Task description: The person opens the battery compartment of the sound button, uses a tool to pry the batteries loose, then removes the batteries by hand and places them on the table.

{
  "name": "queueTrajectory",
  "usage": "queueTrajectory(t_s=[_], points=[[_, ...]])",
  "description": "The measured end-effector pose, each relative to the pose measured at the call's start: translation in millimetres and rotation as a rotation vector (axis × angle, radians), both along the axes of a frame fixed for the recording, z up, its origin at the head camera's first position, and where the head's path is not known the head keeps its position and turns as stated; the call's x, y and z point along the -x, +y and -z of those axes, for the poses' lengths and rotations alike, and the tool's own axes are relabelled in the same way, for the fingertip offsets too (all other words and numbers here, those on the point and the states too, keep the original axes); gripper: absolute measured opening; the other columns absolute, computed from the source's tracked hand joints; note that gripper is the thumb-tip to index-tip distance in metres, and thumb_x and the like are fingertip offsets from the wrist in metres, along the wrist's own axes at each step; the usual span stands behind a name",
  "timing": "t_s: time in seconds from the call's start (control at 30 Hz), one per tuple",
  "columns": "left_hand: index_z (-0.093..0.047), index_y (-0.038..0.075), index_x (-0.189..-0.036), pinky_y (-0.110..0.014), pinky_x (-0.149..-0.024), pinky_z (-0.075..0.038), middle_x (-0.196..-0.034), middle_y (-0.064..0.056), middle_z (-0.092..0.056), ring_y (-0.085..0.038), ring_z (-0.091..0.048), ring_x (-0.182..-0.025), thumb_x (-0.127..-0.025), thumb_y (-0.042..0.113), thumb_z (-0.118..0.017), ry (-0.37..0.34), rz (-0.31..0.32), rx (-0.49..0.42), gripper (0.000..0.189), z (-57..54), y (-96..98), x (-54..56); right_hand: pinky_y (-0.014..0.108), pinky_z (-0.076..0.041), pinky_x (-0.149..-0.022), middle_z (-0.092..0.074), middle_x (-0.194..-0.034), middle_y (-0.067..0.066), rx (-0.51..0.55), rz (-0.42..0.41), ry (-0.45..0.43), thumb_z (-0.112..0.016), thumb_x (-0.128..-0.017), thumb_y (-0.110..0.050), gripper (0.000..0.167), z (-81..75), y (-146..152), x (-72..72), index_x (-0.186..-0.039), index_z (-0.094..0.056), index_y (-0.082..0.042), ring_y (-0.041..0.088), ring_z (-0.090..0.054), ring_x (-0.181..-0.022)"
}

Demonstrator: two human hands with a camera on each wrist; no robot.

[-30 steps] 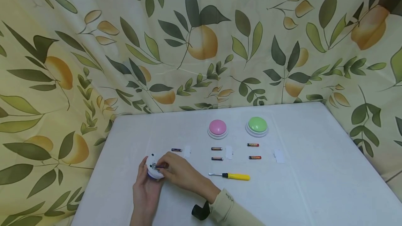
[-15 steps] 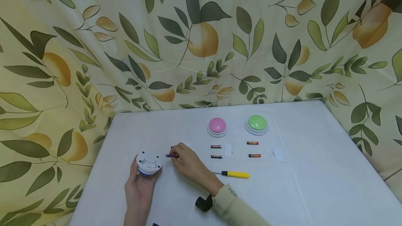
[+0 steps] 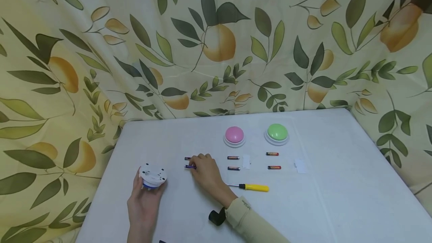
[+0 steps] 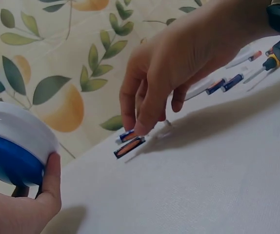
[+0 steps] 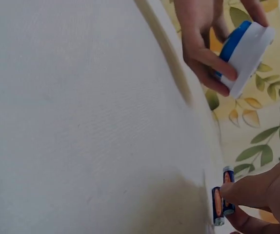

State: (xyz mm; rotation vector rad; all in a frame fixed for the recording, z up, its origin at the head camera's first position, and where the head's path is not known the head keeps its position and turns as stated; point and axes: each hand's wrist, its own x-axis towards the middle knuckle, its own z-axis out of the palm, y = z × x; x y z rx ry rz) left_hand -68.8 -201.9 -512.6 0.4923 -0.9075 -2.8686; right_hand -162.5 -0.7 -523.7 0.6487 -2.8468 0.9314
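Observation:
My left hand (image 3: 144, 203) grips a round push light (image 3: 153, 175) with a white base and blue dome (image 4: 10, 158), base turned up, raised over the table's left side. My right hand (image 3: 209, 175) pinches a small dark-and-orange battery (image 3: 190, 167), fingertips low over the tabletop. Right behind it, partly covered by the fingers, lies a second battery (image 3: 187, 158). In the right wrist view, the thumb (image 5: 247, 187) is against the pair, which lie side by side. The white cover near them is hidden behind my right hand.
Pink (image 3: 234, 135) and green (image 3: 277, 132) push lights stand at the back. In front of them lie batteries (image 3: 233, 157), red-orange batteries (image 3: 272, 154) and white covers (image 3: 246, 162). A yellow-handled screwdriver (image 3: 255, 188) lies beside my right forearm. A floral curtain (image 3: 216, 85) hangs behind the table.
My right hand has moved from the push light's underside rightward to the loose battery, carrying a battery. My left hand has drawn the push light left, away from it.

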Motion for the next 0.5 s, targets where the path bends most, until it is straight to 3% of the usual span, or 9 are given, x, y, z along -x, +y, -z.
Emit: queueTrajectory(t_s=[0.1,0.27,0.4,0.5], points=[[-0.008,0.036,-0.167,-0.053,-0.132,-0.016,-0.176,0.003,-0.003,-0.029,-0.006,-0.163,-0.112,0.03,-0.038,0.007,0.018,0.005,0.063,-1.5,-0.6,-0.3,0.034,-0.049,-0.078,-0.075,-0.097,0.001,-0.046,-0.004,0.026,-0.079,-0.09,-0.014,0.009,3.3,-2.2,1.5,-0.099,-0.076,-0.017,0.021,-0.058,-0.088],[-0.012,0.036,-0.166,-0.043,-0.122,-0.038,-0.175,-0.001,0.0,-0.028,-0.014,-0.157,-0.113,0.021,-0.037,0.044,0.068,0.055,0.061,-3.9,-2.2,1.8,0.032,-0.045,-0.076,-0.074,-0.096,0.0,-0.085,-0.014,0.031,-0.08,-0.09,-0.015,0.01,6.2,-5.2,3.2,-0.1,-0.077,-0.017,0.02,-0.054,-0.088],[-0.016,0.032,-0.166,-0.04,-0.115,-0.048,-0.176,-0.003,0.002,-0.032,-0.014,-0.159,-0.109,0.008,-0.043,0.04,0.107,0.168,0.067,-7.0,-3.2,7.2,0.03,-0.041,-0.076,-0.073,-0.094,0.0,-0.105,-0.025,0.008,-0.079,-0.092,-0.017,0.009,5.7,-6.4,4.4,-0.1,-0.077,-0.018,0.018,-0.051,-0.088],[-0.013,0.026,-0.167,-0.038,-0.111,-0.052,-0.176,-0.006,-0.002,-0.034,-0.019,-0.159,-0.103,-0.003,-0.048,0.011,0.13,0.309,0.078,-10.0,-2.8,12.9,0.03,-0.04,-0.076,-0.072,-0.095,0.0,-0.11,-0.033,-0.006,-0.078,-0.093,-0.018,0.008,3.8,-6.1,5.1,-0.101,-0.077,-0.018,0.018,-0.05,-0.088]])
